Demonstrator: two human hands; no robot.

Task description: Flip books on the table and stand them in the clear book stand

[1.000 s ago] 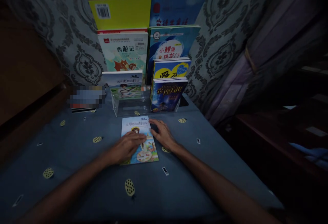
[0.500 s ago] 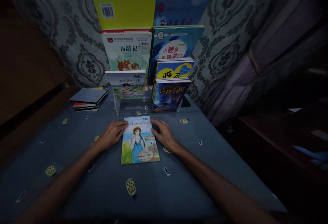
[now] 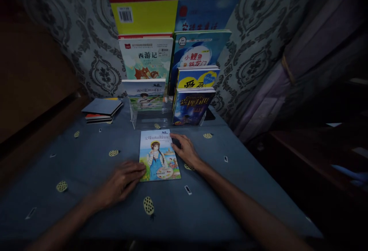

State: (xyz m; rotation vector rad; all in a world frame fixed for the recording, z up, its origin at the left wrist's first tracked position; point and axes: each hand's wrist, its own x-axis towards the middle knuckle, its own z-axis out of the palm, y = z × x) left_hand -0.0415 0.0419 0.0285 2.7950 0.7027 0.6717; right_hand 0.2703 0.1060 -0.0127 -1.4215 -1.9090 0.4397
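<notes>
A thin picture-covered book (image 3: pixel 159 157) lies flat on the cloth-covered table, its cover showing a girl in blue dungarees with a paint palette. At its lower left edge, my left hand (image 3: pixel 125 180) touches the cover's side with outstretched fingers. My right hand (image 3: pixel 185 151) rests at the upper right edge, thumb and fingers apart, fingertips at the book's border. Neither hand grips the book. Just behind stands a clear stepped book rack (image 3: pixel 151 121), with a grey-blue book (image 3: pixel 146 97) on its left side and a dark blue book (image 3: pixel 191 107) on its right.
Higher on the rack stand a yellow book (image 3: pixel 146 17), a white-and-green book (image 3: pixel 146 59) and several blue ones. A stack of books (image 3: pixel 102 107) lies at the back left. A tied curtain (image 3: pixel 267 86) hangs at the right, past the table (image 3: pixel 218 205) edge.
My left hand has slid from the book's upper left edge down to its lower left edge. My right hand stays at the upper right. The view has shifted slightly.
</notes>
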